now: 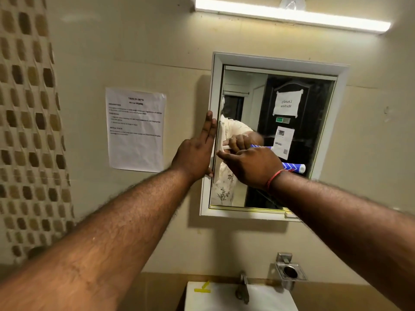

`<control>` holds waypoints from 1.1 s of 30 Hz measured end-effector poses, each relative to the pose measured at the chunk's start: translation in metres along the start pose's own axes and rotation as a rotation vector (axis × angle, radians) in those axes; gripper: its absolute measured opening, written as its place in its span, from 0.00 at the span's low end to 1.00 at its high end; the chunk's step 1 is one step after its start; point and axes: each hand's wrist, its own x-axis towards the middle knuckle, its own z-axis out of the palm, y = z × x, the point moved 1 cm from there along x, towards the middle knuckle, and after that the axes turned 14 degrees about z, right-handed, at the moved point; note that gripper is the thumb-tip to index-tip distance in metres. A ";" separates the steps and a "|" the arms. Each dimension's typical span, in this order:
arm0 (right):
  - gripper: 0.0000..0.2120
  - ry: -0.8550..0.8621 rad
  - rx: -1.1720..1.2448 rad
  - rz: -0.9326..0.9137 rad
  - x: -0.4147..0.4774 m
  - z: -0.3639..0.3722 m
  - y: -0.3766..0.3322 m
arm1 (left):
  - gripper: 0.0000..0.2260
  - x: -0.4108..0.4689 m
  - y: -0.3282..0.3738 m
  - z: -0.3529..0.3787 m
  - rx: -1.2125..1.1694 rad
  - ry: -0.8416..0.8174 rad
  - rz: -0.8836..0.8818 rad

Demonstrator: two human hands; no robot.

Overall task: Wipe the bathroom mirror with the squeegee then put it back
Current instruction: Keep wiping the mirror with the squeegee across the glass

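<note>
— While braced flat against the left frame (pixel 216 90) of the mirror (pixel 278 140), fingers straight, left hand (pixel 195 153) released, grasping nothing. Probably steadying the cabinet so it won't swing or rattle under the stroke.

— And the right hand (pixel 253 167)?

— Clenched round the squeegee (pixel 292 167), blue-and-white handle poking out past the wrist toward the right. Forefinger stretched along toward the left edge, likely pressing the blade flat to the glass. Blade itself hidden behind the hand; white bar visible only in the reflection.

— Position on the glass?

— About mid-height, hard at the left side. Looks like a stroke starting or ending there; can't tell which.

— Anything readable?

— Reflected, reversed: "Laundry Machine" on a sheet taped to a dark door. Beside the mirror, a notice (pixel 135 129) headed "Mirror Wiping"; smaller lines too blurred to make out.

— Place for putting back?

— Not evident. Below, only a sink (pixel 197 297), tap (pixel 243 288) and yellow tape marks (pixel 203 288).
</note>
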 end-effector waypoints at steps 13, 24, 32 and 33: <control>0.20 0.060 -0.073 -0.004 0.001 0.006 -0.003 | 0.76 -0.002 0.004 -0.003 0.028 -0.002 0.006; 0.21 0.009 -0.045 0.053 -0.012 -0.006 0.023 | 0.77 -0.001 0.008 0.000 0.068 -0.005 -0.029; 0.22 -0.032 0.007 0.140 -0.051 -0.009 0.081 | 0.80 -0.009 0.008 0.010 0.011 -0.028 0.010; 0.22 -0.042 0.005 0.147 -0.054 -0.009 0.086 | 0.80 -0.010 0.009 0.011 0.014 -0.031 0.008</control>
